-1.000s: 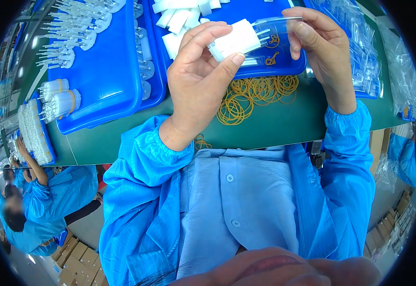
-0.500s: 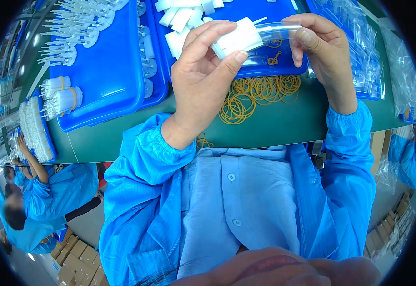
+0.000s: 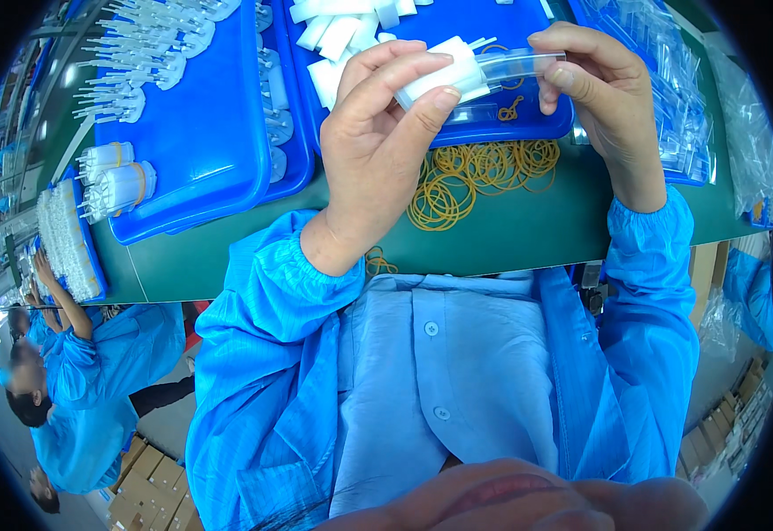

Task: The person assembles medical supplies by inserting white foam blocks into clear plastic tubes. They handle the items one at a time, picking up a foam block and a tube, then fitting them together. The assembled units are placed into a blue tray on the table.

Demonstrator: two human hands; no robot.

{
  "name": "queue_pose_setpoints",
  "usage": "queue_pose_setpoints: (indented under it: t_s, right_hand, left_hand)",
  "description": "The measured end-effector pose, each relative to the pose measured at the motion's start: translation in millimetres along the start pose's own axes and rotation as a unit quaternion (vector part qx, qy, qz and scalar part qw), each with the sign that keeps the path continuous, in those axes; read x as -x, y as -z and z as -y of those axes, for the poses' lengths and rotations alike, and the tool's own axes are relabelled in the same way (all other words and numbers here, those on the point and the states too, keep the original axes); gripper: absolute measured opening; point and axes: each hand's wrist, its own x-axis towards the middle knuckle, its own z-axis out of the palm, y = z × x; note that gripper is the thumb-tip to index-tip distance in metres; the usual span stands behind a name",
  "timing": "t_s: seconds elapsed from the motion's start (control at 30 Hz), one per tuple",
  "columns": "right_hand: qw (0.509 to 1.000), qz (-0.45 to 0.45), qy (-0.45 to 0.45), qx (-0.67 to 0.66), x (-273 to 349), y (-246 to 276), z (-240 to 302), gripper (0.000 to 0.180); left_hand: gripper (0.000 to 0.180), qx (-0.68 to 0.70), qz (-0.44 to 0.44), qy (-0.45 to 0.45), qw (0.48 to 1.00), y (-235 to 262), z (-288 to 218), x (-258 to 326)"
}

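My left hand [image 3: 373, 146] is closed round a white flat, block-like bundle [image 3: 446, 73], thumb in front and fingers behind. Thin white stems stick out of its right end. Between thumb and fingertips, my right hand [image 3: 615, 102] pinches the far end of a clear plastic sleeve [image 3: 521, 65]. The sleeve's left end meets the bundle at the stems; whether any stem is inside it I cannot tell. Both hands are above the front of a blue tray [image 3: 550, 119]. White foam-like strips [image 3: 338, 35] lie in that tray, with another clear piece [image 3: 475, 113] below the bundle.
Yellow rubber bands [image 3: 484, 177] lie on the green table [image 3: 510, 234]. At left, a blue tray [image 3: 200, 133] carries rows of white stemmed parts [image 3: 152, 53] and banded bundles [image 3: 116, 181]. Clear sleeves [image 3: 661, 88] fill the right tray. Co-workers in blue [image 3: 121, 354] are at far left.
The sleeve has shifted slightly right and down, and more white stems show at the bundle's end. Both hands keep their hold. Co-workers at far left have moved.
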Motion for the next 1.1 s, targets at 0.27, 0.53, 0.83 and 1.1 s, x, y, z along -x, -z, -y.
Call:
queue_pose_setpoints:
  t_s: [0.27, 0.53, 0.83, 1.1]
  right_hand:
    - [0.999, 0.02, -0.034, -0.021, 1, 4, -2, 0.029]
    - [0.999, 0.031, -0.019, -0.011, 1, 1, -2, 0.026]
    - [0.999, 0.028, -0.043, -0.009, -1, -6, 0, 0.03]
    - [0.999, -0.022, -0.018, -0.025, -7, -18, 14, 0.027]
  left_hand:
    - [0.025, 0.01, 0.007, 0.003, 1.0, -1, -2, 1]
    - [0.018, -0.007, -0.028, 0.005, 1.0, -4, 1, -1]
    - [0.019, -0.049, -0.056, -0.035, 0.997, -8, 0, 1]
    - [0.029, 0.057, -0.044, 0.011, 0.997, -12, 2, 3]
